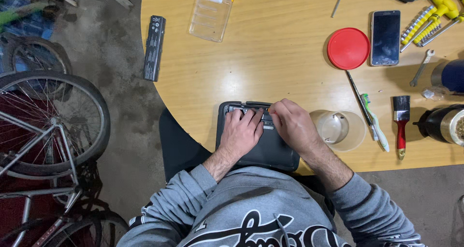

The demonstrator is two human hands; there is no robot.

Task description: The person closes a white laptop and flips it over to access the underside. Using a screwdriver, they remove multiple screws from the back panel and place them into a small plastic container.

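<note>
A dark grey laptop lies upside down at the near edge of the round wooden surface, straight in front of the person; the left hand rests flat on its underside, fingers spread open and pressing near the far edge, gripping nothing; the right hand sits just beside it to the right, fingertips pinched together at the far edge of the laptop, though what they pinch is too small to tell; just right of the laptop stands a clear plastic cup on its side; further right lie a toothbrush, a thin black tool and a red-handled paintbrush; beyond them, a red round lid sits touching a dark smartphone; a black battery pack lies at the far left edge, well apart from the laptop; a clear plastic case lies at the far side; bicycle wheels stand on the floor to the left.
</note>
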